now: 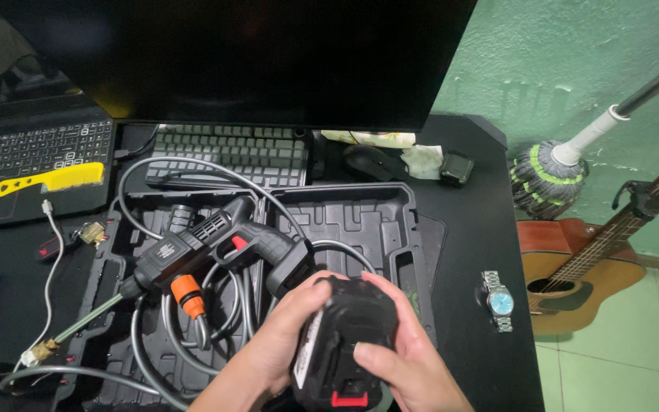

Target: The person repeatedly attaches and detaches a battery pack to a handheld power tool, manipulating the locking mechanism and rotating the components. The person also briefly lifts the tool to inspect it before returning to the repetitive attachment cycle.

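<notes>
Both hands, left hand and right hand, grip clamped on black battery pack, held just below the spray gun lying with hose in tray on desk.

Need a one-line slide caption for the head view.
Both hands, left and right, hold a black battery pack beside a spray gun lying in its case.
</notes>
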